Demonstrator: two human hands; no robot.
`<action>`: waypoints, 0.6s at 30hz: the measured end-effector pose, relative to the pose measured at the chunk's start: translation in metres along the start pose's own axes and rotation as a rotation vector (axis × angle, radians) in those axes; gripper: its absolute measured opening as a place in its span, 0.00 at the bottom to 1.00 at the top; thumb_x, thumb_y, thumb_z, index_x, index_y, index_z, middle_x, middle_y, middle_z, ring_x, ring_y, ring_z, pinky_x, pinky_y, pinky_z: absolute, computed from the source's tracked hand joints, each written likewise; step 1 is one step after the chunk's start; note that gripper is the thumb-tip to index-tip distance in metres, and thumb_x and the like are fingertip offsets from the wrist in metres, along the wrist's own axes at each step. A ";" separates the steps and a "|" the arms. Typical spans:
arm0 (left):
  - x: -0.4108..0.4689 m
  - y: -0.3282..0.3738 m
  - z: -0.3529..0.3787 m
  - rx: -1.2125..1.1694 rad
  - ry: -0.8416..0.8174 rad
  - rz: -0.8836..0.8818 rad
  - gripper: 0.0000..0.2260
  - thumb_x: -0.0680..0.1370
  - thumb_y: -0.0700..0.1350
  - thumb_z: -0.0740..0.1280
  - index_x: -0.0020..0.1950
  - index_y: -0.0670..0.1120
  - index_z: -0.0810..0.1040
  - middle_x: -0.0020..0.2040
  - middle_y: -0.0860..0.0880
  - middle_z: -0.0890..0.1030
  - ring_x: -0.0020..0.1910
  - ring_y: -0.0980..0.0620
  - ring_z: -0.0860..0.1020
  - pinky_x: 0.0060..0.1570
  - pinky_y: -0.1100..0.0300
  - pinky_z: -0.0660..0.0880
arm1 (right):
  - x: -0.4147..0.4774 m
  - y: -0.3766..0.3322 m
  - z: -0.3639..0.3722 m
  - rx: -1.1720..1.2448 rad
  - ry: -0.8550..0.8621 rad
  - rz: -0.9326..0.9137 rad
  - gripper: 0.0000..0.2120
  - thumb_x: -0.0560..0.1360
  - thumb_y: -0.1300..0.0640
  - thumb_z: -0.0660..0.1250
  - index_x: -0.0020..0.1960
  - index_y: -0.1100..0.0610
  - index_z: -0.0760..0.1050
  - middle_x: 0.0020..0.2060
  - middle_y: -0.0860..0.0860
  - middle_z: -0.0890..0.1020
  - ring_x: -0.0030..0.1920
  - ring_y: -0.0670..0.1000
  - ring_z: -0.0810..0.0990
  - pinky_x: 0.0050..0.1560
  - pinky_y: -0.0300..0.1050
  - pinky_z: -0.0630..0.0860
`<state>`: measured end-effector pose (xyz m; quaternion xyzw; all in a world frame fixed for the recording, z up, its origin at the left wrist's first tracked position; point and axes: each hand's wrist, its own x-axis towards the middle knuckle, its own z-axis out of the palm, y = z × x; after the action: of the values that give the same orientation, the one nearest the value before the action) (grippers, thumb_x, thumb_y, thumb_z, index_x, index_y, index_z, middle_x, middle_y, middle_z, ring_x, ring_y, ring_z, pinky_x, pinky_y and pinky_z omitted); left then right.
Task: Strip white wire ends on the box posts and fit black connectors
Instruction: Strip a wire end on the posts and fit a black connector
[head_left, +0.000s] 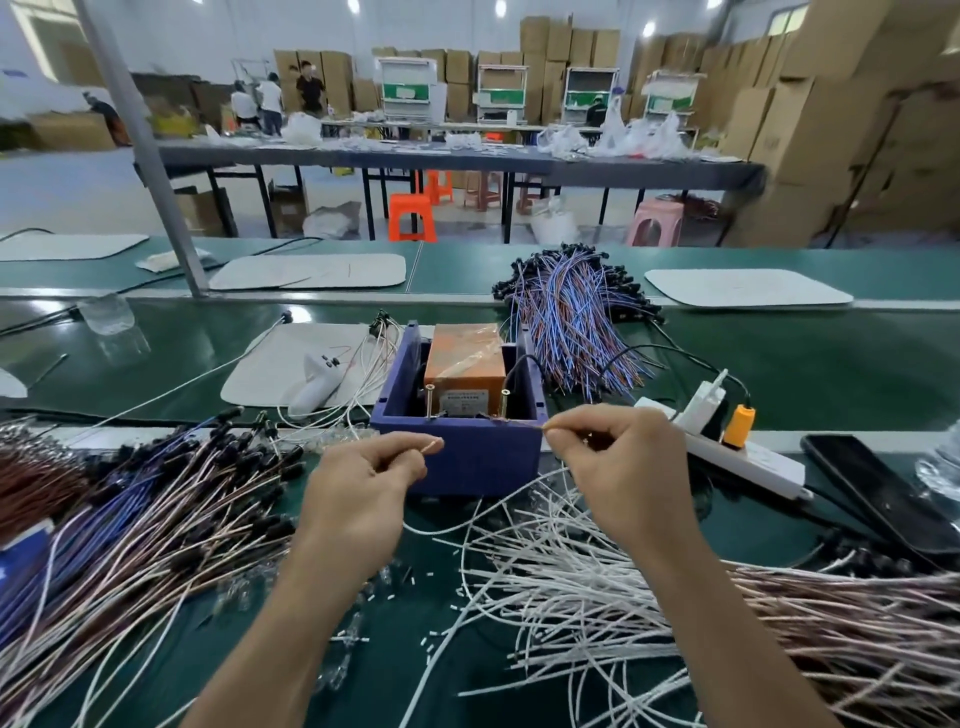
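Fingers (402, 458) of the left hand (358, 493) are clamped on the bared coppery tip of a thin white wire (432, 446). The right hand (623, 467) pinches a similar tip just in front of the dark blue plastic box (467, 457), near its right brass post (504, 402). If either pinch loosens, the end could spring back into the pile of loose white wires (571, 597). Pulling hard against the post might snap the fine strands.

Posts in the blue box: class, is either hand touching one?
No: left hand and right hand pinch wire ends before the box, clear of both posts.
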<state>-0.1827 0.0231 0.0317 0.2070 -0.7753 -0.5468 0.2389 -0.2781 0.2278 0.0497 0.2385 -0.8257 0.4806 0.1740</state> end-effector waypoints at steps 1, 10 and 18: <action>0.000 0.000 0.002 0.056 0.040 0.028 0.13 0.78 0.43 0.74 0.43 0.64 0.87 0.37 0.62 0.85 0.34 0.52 0.81 0.34 0.68 0.75 | 0.000 0.003 0.004 -0.015 -0.004 -0.003 0.06 0.72 0.60 0.77 0.41 0.49 0.88 0.31 0.37 0.83 0.29 0.44 0.79 0.32 0.47 0.78; 0.004 -0.002 0.013 0.246 0.306 0.163 0.10 0.70 0.48 0.81 0.34 0.59 0.83 0.32 0.69 0.81 0.32 0.66 0.81 0.36 0.65 0.76 | -0.002 0.020 0.022 -0.036 0.052 -0.015 0.05 0.71 0.59 0.79 0.43 0.50 0.88 0.34 0.40 0.85 0.36 0.42 0.82 0.39 0.48 0.81; 0.011 -0.006 0.014 0.260 0.374 0.156 0.12 0.72 0.50 0.79 0.32 0.61 0.80 0.33 0.71 0.80 0.32 0.66 0.81 0.34 0.66 0.73 | -0.004 0.020 0.029 -0.061 0.194 0.028 0.04 0.70 0.59 0.79 0.43 0.50 0.88 0.32 0.42 0.85 0.31 0.42 0.78 0.37 0.35 0.73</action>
<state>-0.2000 0.0255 0.0234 0.2731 -0.7951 -0.3742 0.3914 -0.2877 0.2116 0.0191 0.1741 -0.8225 0.4783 0.2537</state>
